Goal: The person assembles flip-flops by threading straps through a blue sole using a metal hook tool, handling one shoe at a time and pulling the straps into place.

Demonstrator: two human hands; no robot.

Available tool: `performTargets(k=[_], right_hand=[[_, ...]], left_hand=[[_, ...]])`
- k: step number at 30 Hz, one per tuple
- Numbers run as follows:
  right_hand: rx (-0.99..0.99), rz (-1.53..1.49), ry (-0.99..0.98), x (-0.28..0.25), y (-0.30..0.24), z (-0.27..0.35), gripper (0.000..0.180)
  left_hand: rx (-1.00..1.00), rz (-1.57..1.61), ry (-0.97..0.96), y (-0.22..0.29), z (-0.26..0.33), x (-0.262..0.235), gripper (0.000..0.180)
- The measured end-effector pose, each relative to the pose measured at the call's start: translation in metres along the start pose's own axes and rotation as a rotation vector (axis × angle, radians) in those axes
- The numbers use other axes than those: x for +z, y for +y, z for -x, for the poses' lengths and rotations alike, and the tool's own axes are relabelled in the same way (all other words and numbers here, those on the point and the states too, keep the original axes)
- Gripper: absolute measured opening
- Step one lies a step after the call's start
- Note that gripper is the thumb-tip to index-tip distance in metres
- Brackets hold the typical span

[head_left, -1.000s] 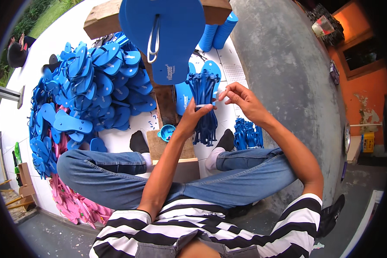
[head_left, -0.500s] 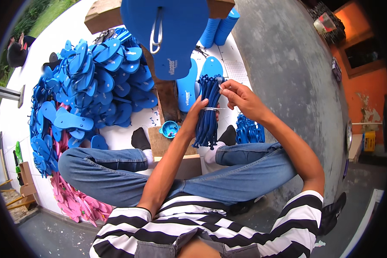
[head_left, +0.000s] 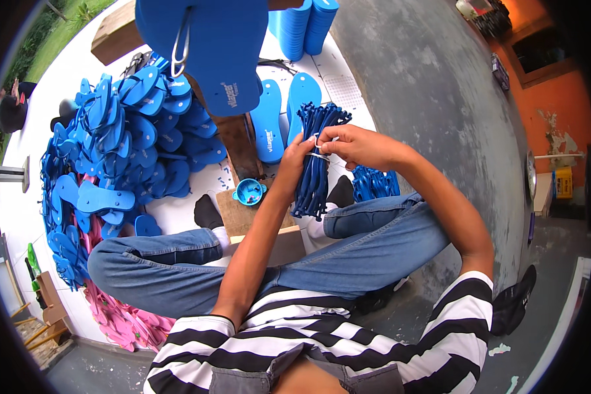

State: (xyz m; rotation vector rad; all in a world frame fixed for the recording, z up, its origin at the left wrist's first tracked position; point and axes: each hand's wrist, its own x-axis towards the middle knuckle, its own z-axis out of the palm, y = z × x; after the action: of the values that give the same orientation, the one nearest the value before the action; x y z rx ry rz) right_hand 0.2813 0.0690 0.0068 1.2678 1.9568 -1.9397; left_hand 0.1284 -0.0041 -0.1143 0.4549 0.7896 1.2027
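Note:
A bundle of dark blue flip-flop straps (head_left: pixel 311 187) stands upright between my hands, bound round its upper half by a white tie (head_left: pixel 320 156). My left hand (head_left: pixel 294 163) is closed round its left side, thumb near the binding. With bent fingers, my right hand (head_left: pixel 356 146) pinches the white tie at the bundle's front right. Behind the bundle lie two blue soles, a left one (head_left: pixel 266 125) and a right one (head_left: pixel 305 92). More blue straps (head_left: pixel 375 184) lie by my right knee. A small turquoise cup (head_left: pixel 250 192) holding blue bits sits left of the bundle.
A big heap of blue flip-flops (head_left: pixel 128 141) rises at the left, with pink ones (head_left: pixel 128 322) below. Overhead hangs a large blue sole (head_left: pixel 220 49) with a metal loop. Stacked blue soles (head_left: pixel 292 33) stand behind. A wooden board (head_left: pixel 238 213) lies between my feet.
My right hand has come down from the bundle's top to the tie round it. The bundle's upper ends now fan out more. The view has shifted slightly.

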Motion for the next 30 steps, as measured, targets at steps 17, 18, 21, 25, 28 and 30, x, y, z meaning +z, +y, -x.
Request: performTargets(k=[17,18,21,25,28,30], right_hand=[[0.130,-0.257,-0.474,-0.043,0.003,0.034,0.019],[0.148,-0.258,-0.448,-0.051,0.009,0.034,0.020],[0.186,-0.234,-0.317,-0.072,0.015,0.036,0.023],[0.213,0.557,0.195,-0.087,0.047,0.016,0.025],[0.232,0.928,0.367,-0.106,0.077,0.009,0.024],[0.237,1.044,0.494,-0.112,0.084,0.006,0.019]], left_hand=[[-0.153,0.878,-0.474,0.043,0.026,0.009,0.048],[-0.013,0.633,-0.491,0.048,0.025,-0.004,0.055],[0.079,0.571,-0.520,0.062,0.035,-0.008,0.063],[-0.007,0.514,-0.376,0.057,0.030,-0.001,0.066],[-0.073,0.313,-0.245,0.046,0.024,0.002,0.066],[-0.114,0.106,-0.140,0.032,0.018,0.003,0.066]])
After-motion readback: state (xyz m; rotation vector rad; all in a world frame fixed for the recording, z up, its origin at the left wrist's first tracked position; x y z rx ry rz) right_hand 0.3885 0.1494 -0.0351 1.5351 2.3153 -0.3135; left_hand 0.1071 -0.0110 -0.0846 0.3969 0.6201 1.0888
